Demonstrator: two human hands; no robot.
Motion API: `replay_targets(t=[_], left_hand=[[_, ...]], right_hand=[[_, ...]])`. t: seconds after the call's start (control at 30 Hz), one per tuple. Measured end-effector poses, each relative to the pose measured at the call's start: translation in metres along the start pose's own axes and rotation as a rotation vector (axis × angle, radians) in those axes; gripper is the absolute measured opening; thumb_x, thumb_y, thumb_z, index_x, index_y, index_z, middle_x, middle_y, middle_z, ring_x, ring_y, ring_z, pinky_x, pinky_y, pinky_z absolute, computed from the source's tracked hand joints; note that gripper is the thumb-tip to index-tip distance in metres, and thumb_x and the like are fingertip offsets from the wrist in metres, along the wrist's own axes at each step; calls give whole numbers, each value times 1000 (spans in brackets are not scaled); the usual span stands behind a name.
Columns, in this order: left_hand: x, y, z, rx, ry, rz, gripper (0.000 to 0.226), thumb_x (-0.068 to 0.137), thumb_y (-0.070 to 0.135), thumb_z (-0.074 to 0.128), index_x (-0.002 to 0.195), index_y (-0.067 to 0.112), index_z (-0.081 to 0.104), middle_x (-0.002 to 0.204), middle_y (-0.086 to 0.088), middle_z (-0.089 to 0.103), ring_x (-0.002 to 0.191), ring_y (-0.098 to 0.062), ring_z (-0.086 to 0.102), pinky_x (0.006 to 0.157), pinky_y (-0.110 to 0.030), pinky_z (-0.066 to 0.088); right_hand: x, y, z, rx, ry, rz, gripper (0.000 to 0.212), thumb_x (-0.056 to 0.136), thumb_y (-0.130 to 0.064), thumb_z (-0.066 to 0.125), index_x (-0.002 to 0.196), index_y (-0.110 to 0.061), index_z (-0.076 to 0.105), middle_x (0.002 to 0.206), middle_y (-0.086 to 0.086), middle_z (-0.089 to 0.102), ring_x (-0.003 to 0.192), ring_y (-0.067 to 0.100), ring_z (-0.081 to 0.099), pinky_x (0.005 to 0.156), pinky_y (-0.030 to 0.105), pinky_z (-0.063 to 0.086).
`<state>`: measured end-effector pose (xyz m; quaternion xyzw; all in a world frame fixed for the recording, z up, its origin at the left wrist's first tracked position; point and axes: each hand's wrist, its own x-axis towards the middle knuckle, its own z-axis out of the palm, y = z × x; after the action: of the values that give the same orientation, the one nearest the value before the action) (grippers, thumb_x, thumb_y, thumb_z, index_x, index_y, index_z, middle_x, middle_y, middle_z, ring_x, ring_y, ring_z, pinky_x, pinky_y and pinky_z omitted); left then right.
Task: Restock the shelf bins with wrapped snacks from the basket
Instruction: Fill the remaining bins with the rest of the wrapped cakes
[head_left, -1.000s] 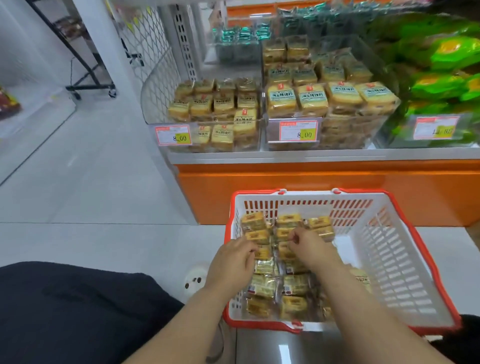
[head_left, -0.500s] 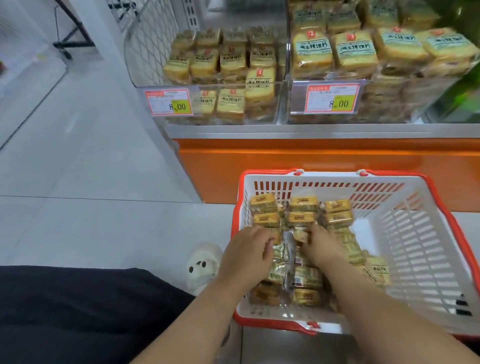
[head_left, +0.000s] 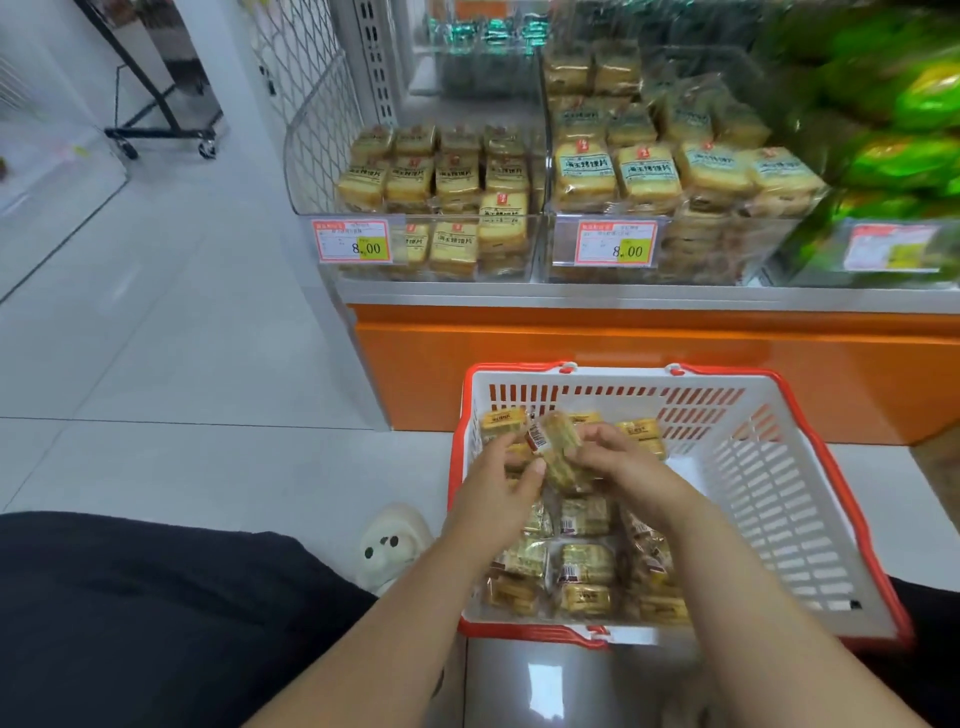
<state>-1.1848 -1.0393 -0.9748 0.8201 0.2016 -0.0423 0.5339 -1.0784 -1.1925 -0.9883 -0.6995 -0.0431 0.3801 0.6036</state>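
Above the near-left part of the white, red-rimmed basket, a stack of wrapped snacks is gripped between the left hand and the right hand, fingers of both curled round it. More wrapped packets are seen lying in the basket's left half. The basket is set on the floor before an orange-based shelf. On the shelf, two clear bins with price tags are filled with similar yellow packs.
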Motion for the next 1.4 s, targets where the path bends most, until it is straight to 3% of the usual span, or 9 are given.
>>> replay_targets(t=[0.13, 0.23, 0.37, 0.57, 0.8, 0.93, 1.17, 1.3, 1.4], left_hand=[[0, 22, -4, -513, -116, -178, 60, 87, 61, 49, 137, 28, 49, 120, 0, 65, 96, -17, 71, 87, -35, 58], [1, 25, -8, -761, -61, -248, 40, 96, 23, 60, 135, 18, 50, 125, -9, 63, 101, -20, 69, 85, -36, 58], [0, 30, -11, -887, -78, -254, 37, 96, -4, 49, 130, 11, 50, 123, -16, 63, 107, -28, 66, 91, -43, 55], [-5, 47, -17, -1008, -96, -216, 34, 96, -7, 47, 125, 9, 50, 123, -21, 60, 104, -30, 66, 86, -40, 56], [-3, 86, -55, 39, 24, 148, 71, 88, 23, 70, 147, 29, 31, 139, 3, 36, 119, -13, 49, 95, -21, 42], [-2, 127, -107, 669, 37, 369, 100, 75, 53, 75, 154, 24, 21, 149, 5, 24, 136, -18, 21, 112, -34, 27], [30, 180, -181, 916, 135, 459, 89, 79, 49, 66, 153, 25, 24, 150, 1, 34, 130, -27, 27, 109, -39, 31], [72, 187, -217, 839, 198, 406, 88, 78, 53, 65, 152, 29, 24, 144, 2, 39, 126, -28, 30, 104, -47, 37], [97, 191, -232, 858, 203, 393, 84, 81, 51, 63, 152, 28, 25, 145, 0, 40, 124, -31, 33, 100, -42, 34]], right_hand=[[-22, -20, 11, -87, -60, -91, 30, 79, -10, 75, 105, -19, 66, 116, 6, 66, 103, 33, 66, 99, 49, 49], [-34, -30, 17, -36, -107, -73, 17, 87, -12, 68, 100, -20, 74, 132, -9, 57, 112, 19, 62, 103, 40, 46], [-43, -39, 16, 169, 123, -97, 32, 93, -4, 58, 122, -17, 58, 123, 6, 63, 100, 23, 67, 86, 33, 55], [-51, -47, 24, 154, 64, 11, 38, 87, -9, 69, 122, -12, 53, 107, 14, 68, 81, 25, 69, 73, 32, 60], [-50, -68, 47, 474, 131, -96, 22, 89, 2, 62, 104, -11, 53, 100, 19, 68, 76, 26, 69, 58, 28, 59], [-49, -111, 71, 389, 130, -214, 22, 89, 1, 61, 91, -14, 45, 71, 7, 63, 53, 12, 59, 48, 23, 49], [-37, -192, 94, -35, 185, -477, 16, 92, -23, 65, 95, -16, 51, 72, -3, 61, 66, 8, 62, 71, 28, 49], [-17, -217, 86, -745, 465, -665, 37, 97, -32, 53, 133, -24, 48, 115, -8, 61, 100, 12, 59, 86, 32, 50], [6, -222, 85, -1270, 508, -768, 48, 94, -22, 51, 141, -21, 44, 137, 0, 54, 126, 18, 48, 112, 37, 29]])
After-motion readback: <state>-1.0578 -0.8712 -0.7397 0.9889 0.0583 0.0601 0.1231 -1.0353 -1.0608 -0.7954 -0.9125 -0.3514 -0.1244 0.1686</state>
